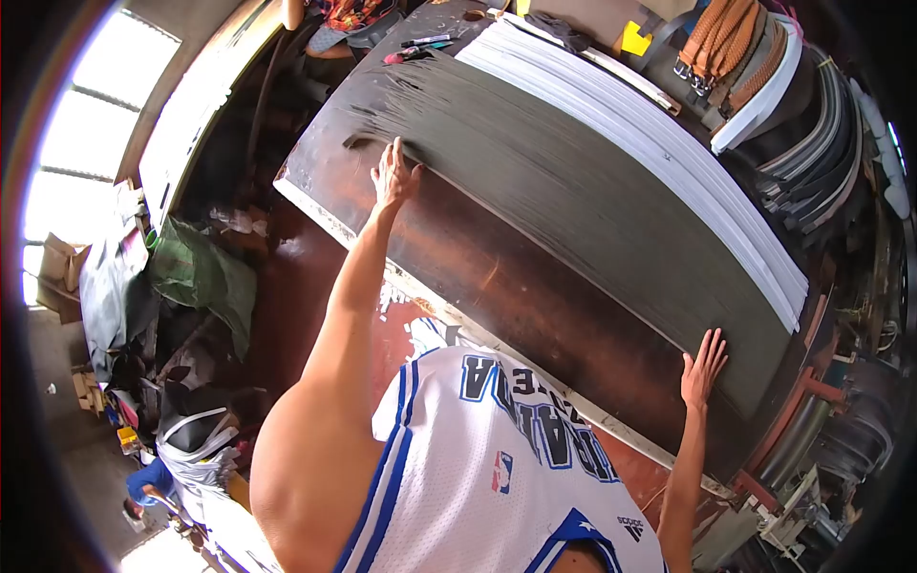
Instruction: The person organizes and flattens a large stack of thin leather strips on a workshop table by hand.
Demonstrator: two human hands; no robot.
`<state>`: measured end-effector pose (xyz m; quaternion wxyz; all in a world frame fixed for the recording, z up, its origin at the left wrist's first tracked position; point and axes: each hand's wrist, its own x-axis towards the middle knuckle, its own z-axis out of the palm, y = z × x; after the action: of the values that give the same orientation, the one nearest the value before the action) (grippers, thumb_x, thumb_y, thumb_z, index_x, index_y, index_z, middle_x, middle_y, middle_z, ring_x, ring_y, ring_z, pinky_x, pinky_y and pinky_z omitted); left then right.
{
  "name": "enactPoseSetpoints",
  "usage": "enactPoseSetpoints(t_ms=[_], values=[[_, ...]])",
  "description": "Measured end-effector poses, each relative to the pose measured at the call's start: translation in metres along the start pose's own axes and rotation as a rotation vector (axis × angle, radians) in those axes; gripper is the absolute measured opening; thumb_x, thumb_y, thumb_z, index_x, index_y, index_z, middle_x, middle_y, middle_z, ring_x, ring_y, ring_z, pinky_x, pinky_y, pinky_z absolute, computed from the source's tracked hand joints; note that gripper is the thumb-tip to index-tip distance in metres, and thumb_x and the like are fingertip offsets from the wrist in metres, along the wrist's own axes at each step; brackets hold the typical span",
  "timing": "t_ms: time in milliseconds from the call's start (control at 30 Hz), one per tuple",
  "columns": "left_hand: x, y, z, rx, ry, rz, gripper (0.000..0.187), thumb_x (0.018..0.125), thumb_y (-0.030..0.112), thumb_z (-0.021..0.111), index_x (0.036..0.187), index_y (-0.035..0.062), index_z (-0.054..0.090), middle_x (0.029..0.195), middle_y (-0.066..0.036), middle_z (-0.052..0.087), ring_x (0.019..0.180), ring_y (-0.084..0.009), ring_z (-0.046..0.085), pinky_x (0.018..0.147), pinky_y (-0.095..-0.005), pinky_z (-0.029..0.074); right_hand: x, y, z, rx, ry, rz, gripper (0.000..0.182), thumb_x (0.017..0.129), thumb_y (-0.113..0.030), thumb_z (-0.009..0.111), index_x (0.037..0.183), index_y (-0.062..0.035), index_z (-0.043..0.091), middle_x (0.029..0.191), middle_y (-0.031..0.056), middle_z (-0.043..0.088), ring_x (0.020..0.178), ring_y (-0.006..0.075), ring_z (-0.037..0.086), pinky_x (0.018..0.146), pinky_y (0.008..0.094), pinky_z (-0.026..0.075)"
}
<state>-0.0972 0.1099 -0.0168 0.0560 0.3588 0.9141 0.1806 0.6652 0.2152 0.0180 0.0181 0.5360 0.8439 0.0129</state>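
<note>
A wide layer of long, thin dark grey strips (pixel 573 201) lies side by side across a dark worktable (pixel 487 272). My left hand (pixel 394 177) is at the near edge of this layer, towards its left end, with fingers stretched out. Close to the opposite end, my right hand (pixel 704 368) rests flat against the same edge, its fingers spread. Neither hand is wrapped around anything. At the left the strip ends fan out unevenly, and one curled end (pixel 355 140) sticks out beside my left hand. Beyond the grey layer runs a band of white strips (pixel 650 158).
Pens (pixel 426 41) lie at the table's far left. Brown braided belts (pixel 723 43) and bundled dark strips (pixel 831 143) are at the far right. A green sheet (pixel 202 277) hangs at left. Another person (pixel 349 19) is at the top; a blue-clothed person (pixel 150 482) is lower left.
</note>
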Motion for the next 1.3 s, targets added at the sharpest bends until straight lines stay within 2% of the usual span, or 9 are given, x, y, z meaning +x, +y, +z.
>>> enactPoseSetpoints(t_ms=[267,367,433,567,767,933,1133,1233,1300], values=[[-0.014,0.003,0.009,0.046,0.128,0.147,0.083,0.092,0.038,0.064,0.161,0.0191,0.02,0.164,-0.025,0.014,0.151,-0.0439,0.018,0.114,-0.0705,0.018,0.002,-0.003,-0.011,-0.025,-0.098,0.041,0.076,0.103,-0.033,0.049,0.162,-0.013,0.007,0.169,0.0106,0.004,0.153,0.0383,0.014,0.124,0.0561,0.013],[-0.021,0.01,0.008,0.075,0.205,0.3,0.072,0.094,0.027,0.062,0.157,0.0185,0.03,0.165,-0.019,0.017,0.15,-0.0452,0.019,0.113,-0.0725,0.017,0.003,-0.01,-0.01,-0.015,-0.096,0.061,0.077,0.101,-0.03,0.051,0.162,-0.0127,0.007,0.169,0.0124,0.004,0.153,0.0378,0.014,0.124,0.0563,0.012],[-0.022,0.011,0.005,0.043,0.237,0.48,0.07,0.091,0.02,0.061,0.155,0.0173,0.035,0.163,-0.015,0.026,0.151,-0.0376,0.023,0.114,-0.0722,0.015,0.004,-0.029,-0.015,-0.017,-0.097,0.082,0.078,0.1,-0.026,0.053,0.162,-0.0123,0.007,0.169,0.0141,0.005,0.153,0.0376,0.014,0.124,0.0562,0.011],[-0.021,0.023,-0.006,-0.02,0.02,0.777,0.081,0.082,0.009,0.063,0.157,0.0201,0.034,0.165,-0.01,0.026,0.153,-0.0298,0.024,0.118,-0.0684,0.01,0.023,-0.111,-0.019,0.096,-0.029,0.075,0.083,0.098,-0.029,0.058,0.162,-0.011,0.009,0.167,0.0209,0.003,0.153,0.0401,0.012,0.124,0.0568,0.01],[-0.014,0.026,-0.006,-0.074,-0.087,0.838,0.077,0.085,0.014,0.062,0.157,0.0175,0.034,0.165,-0.009,0.027,0.153,-0.0287,0.024,0.119,-0.0678,0.007,0.08,-0.288,-0.028,0.174,0.058,-0.076,0.09,0.095,-0.041,0.065,0.161,-0.0102,0.013,0.165,0.0261,0.006,0.152,0.0426,0.013,0.122,0.0596,0.011],[-0.013,0.025,-0.002,-0.153,-0.067,0.866,0.077,0.084,0.014,0.06,0.156,0.0146,0.034,0.163,-0.012,0.028,0.152,-0.0309,0.025,0.119,-0.0701,0.008,0.13,-0.389,-0.028,0.147,0.074,-0.148,0.085,0.097,-0.05,0.056,0.162,-0.0134,0.014,0.166,0.0244,0.007,0.151,0.0441,0.017,0.122,0.0592,0.012],[0.001,0.018,-0.005,-0.171,-0.096,0.932,0.07,0.09,0.018,0.059,0.156,0.0153,0.035,0.163,-0.012,0.029,0.151,-0.0303,0.027,0.118,-0.0705,0.009,0.168,-0.42,-0.029,0.119,0.065,-0.212,0.084,0.097,-0.053,0.053,0.161,-0.0135,0.017,0.166,0.0233,0.006,0.151,0.0434,0.017,0.123,0.0592,0.011],[0.019,-0.001,-0.016,-0.165,-0.119,0.98,0.067,0.096,0.031,0.061,0.156,0.0189,0.035,0.163,-0.011,0.031,0.151,-0.0285,0.028,0.117,-0.0713,0.011,0.173,-0.414,-0.027,0.102,0.066,-0.23,0.085,0.096,-0.053,0.055,0.161,-0.0132,0.018,0.166,0.0231,0.006,0.151,0.0434,0.017,0.123,0.0591,0.012],[0.036,-0.019,-0.027,-0.148,-0.091,0.968,0.069,0.093,0.03,0.066,0.155,0.02,0.038,0.163,-0.009,0.03,0.151,-0.0263,0.029,0.117,-0.07,0.011,0.175,-0.412,-0.028,0.104,0.053,-0.245,0.087,0.094,-0.053,0.059,0.161,-0.0133,0.019,0.166,0.023,0.007,0.151,0.043,0.018,0.123,0.0585,0.012]])
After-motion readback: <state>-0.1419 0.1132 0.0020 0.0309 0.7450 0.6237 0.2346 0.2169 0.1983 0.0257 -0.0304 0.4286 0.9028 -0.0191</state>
